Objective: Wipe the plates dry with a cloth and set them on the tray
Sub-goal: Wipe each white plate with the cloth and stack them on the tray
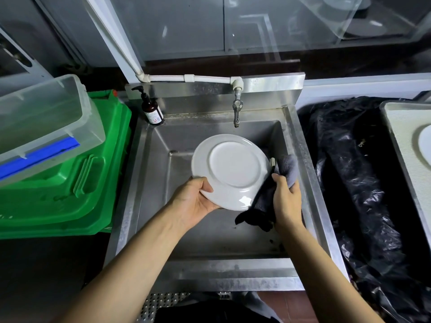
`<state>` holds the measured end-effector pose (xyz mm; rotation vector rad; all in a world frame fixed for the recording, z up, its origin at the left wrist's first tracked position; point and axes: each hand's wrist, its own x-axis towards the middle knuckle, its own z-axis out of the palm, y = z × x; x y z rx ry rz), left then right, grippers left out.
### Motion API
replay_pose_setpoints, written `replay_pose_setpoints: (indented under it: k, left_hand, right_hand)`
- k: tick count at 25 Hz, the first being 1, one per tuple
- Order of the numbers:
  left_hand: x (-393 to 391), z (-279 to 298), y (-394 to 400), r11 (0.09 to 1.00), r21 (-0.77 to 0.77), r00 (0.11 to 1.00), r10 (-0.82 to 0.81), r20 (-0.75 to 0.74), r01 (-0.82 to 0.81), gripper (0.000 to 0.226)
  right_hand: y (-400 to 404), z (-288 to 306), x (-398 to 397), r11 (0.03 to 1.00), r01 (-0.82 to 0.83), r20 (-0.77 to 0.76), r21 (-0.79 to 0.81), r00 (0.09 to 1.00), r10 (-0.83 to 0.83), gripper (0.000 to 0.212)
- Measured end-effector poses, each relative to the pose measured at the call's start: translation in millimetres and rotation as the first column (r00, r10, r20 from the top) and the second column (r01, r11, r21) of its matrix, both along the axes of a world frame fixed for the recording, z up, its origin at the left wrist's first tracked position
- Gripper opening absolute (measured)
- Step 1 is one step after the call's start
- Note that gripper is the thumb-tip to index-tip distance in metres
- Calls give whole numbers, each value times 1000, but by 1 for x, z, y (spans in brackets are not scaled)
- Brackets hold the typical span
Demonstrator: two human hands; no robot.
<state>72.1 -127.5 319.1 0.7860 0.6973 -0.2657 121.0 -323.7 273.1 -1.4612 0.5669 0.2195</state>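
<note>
A white plate (231, 169) is held above the steel sink (154, 173), tilted with its underside facing me. My left hand (198, 201) grips its lower left rim, thumb on the underside. My right hand (285, 197) holds a dark grey cloth (288, 167) against the plate's right edge; part of the cloth hangs down below the plate. At the far right a metal tray (401, 141) carries another white plate (425, 143), cut off by the frame edge.
A tap (237, 108) hangs over the sink's back wall, with a brown pump bottle (152, 110) at the back left corner. Left of the sink are a green crate (70, 194) and a clear plastic box (44, 122). Black plastic sheeting (349, 173) lies between sink and tray.
</note>
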Motion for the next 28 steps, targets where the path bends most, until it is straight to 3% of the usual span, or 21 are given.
replay_pose_setpoints:
  k: [3, 8, 11, 14, 15, 18, 19, 23, 28]
  left_hand:
    - [-1, 7, -2, 991, 83, 994, -107, -2, 107, 58]
    - [-4, 18, -8, 946, 205, 967, -252, -22, 252, 54]
    - [-2, 21, -12, 937, 255, 971, -239, -31, 239, 45]
    - [-2, 21, -12, 936, 269, 973, -228, -29, 227, 45]
    - [-3, 20, -11, 934, 265, 970, -239, -34, 239, 46]
    - [-4, 20, -12, 924, 267, 961, -272, -50, 275, 46]
    - [-2, 21, -11, 921, 275, 961, -271, -55, 275, 45]
    - [5, 26, -11, 914, 314, 966, -250, -65, 257, 40]
    - [11, 32, -7, 912, 337, 972, -225, -63, 233, 30]
  right_hand:
    - [-4, 3, 18, 965, -146, 178, -217, 966, 187, 11]
    - [12, 26, 45, 875, -345, 310, -339, 838, 450, 20]
    - [35, 39, 29, 760, -438, 454, -480, 618, 642, 49]
    - [49, 35, 14, 627, -496, 553, -600, 309, 774, 52]
    - [49, 33, 16, 637, -493, 563, -593, 311, 765, 49]
    - [48, 30, 26, 778, -422, 531, -465, 570, 627, 42]
    - [50, 31, 25, 796, -414, 522, -441, 603, 603, 41]
    - [62, 33, 3, 778, -515, 605, -359, 506, 615, 45]
    - [60, 33, -6, 830, -551, 539, -89, 674, 505, 38]
